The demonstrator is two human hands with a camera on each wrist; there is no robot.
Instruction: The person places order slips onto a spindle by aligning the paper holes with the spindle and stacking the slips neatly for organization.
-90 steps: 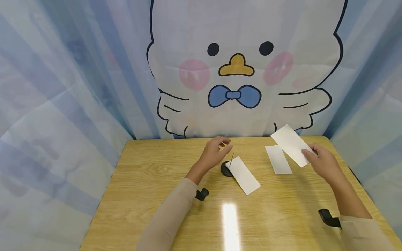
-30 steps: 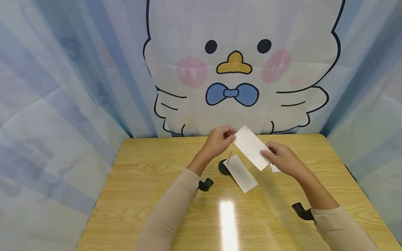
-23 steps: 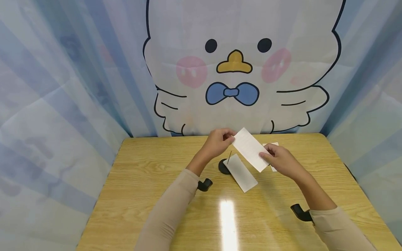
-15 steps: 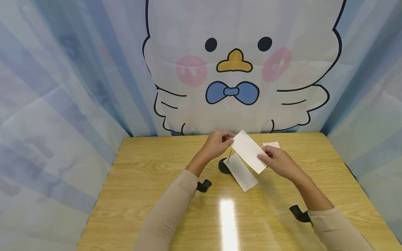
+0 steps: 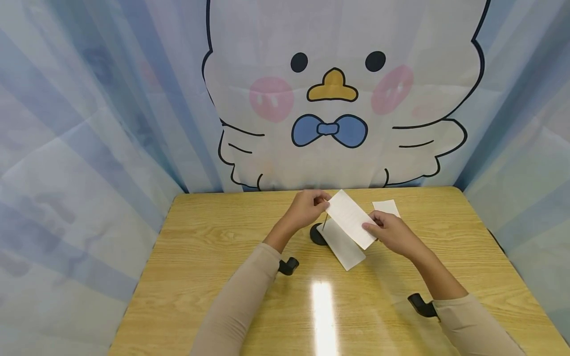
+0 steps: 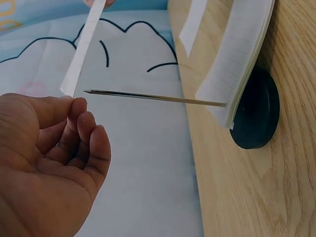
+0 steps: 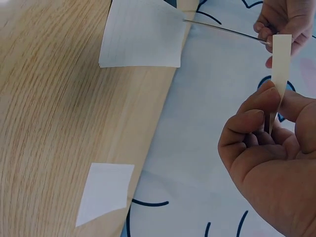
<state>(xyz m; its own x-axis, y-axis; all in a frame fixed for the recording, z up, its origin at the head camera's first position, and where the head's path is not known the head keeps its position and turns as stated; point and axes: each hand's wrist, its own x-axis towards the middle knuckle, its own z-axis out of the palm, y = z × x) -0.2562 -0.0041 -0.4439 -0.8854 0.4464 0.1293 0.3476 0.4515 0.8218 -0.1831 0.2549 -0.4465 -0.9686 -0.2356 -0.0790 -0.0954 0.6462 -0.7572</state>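
Note:
Both hands hold a white paper slip (image 5: pixel 349 217) over a receipt spike. My left hand (image 5: pixel 305 210) pinches the slip's far left corner between thumb and forefinger. At the opposite end, my right hand (image 5: pixel 392 233) grips it, thumb on top. The spike's metal pin (image 6: pixel 153 97) points up from a round black base (image 6: pixel 261 111), its sharp tip close to the left fingertips in the left wrist view. A stack of paper slips (image 6: pixel 244 54) is pierced near one end low on the pin. The held slip partly covers this stack in the head view.
Another white slip (image 7: pixel 106 190) lies on the wooden table (image 5: pixel 213 247) to the right, partly hidden by the right hand in the head view. A patterned curtain (image 5: pixel 338 163) hangs at the table's back edge. Black wrist mounts (image 5: pixel 288 266) sit under the forearms.
The right hand has brought the slip from the right to above the spike, and the left hand has taken its corner. Over the last second both hands have lowered it slightly toward the pin.

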